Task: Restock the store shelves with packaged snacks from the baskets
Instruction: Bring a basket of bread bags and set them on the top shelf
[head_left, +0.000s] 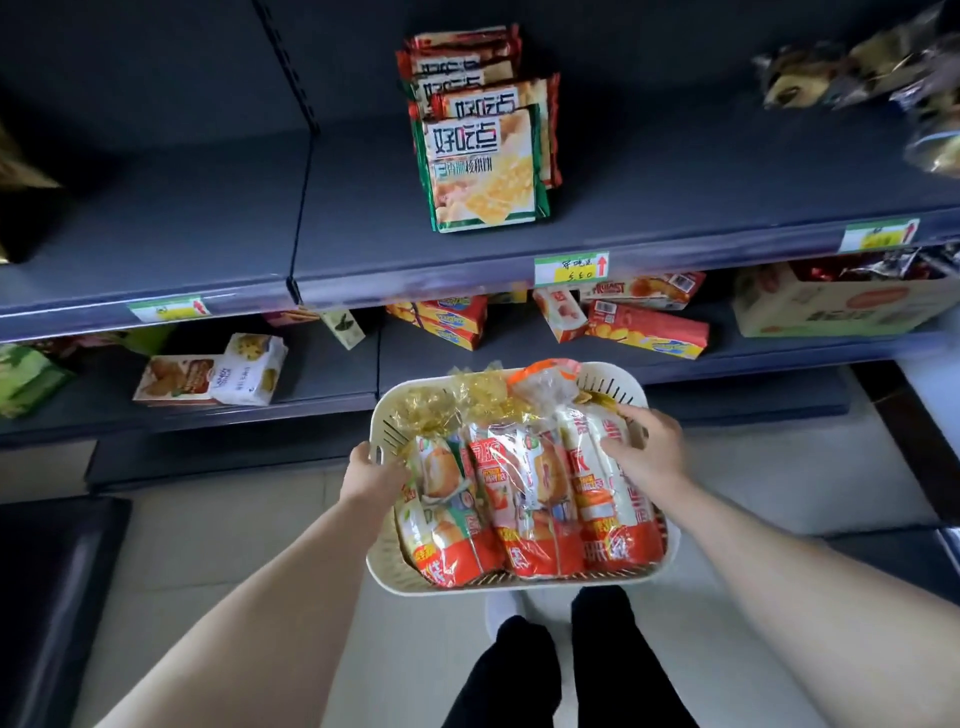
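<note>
Left hand (371, 467) grips the rim of the white basket (613, 387) — right hand (649, 447) lies loosely spread on the rightmost snack pack (621, 535), before the dark shelf (363, 244).

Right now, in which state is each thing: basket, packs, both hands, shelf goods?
basket: held up, full.
snack packs: lying side by side inside.
left hand: grips basket's left rim.
right hand: rests on rightmost pack.
cracker bags: upright in a row.
red boxes: lying untidy, lower shelf.
</note>
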